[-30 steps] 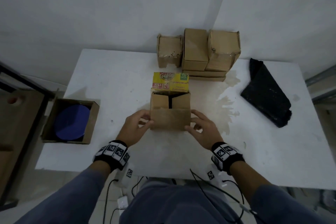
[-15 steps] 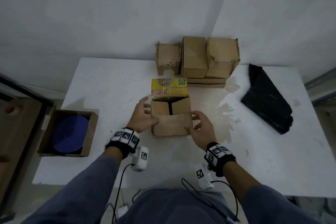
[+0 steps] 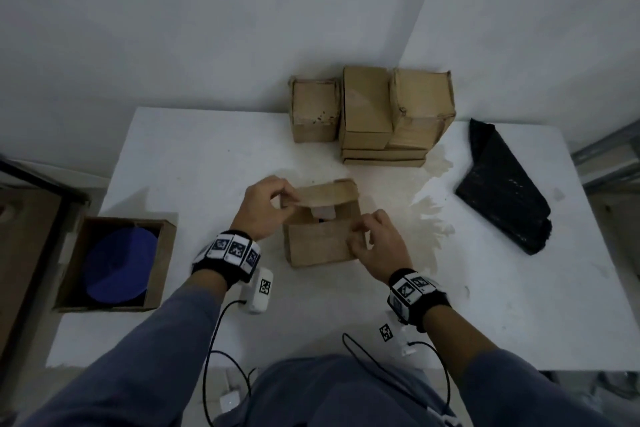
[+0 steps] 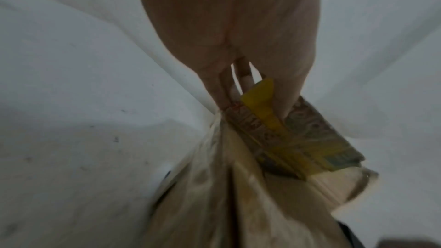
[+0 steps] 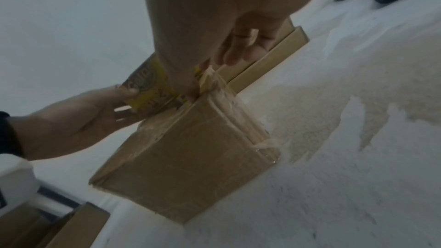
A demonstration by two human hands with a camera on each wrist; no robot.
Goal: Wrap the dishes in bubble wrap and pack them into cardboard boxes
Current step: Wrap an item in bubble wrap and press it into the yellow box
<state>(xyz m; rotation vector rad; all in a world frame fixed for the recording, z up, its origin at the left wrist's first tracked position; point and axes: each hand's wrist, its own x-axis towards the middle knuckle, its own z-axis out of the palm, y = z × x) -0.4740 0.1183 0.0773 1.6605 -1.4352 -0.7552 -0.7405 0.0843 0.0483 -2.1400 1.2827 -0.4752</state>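
A small cardboard box stands in the middle of the white table. My left hand pinches the far flap, yellow-printed on its inner face, and holds it bent over the opening. Between the flaps shows something pale; what it is I cannot tell. My right hand grips the box's right top edge, thumb pressed on the flaps there. The right wrist view shows the box's taped side and my left hand.
At the table's left edge an open box holds a blue plate. Several closed boxes are stacked at the back wall. A black plastic bag lies at the right. Cables hang at the front edge.
My left hand moved from the box's near left corner to the far printed flap, which stood upright and now bends over the opening. My right hand shifted up to the right top edge.
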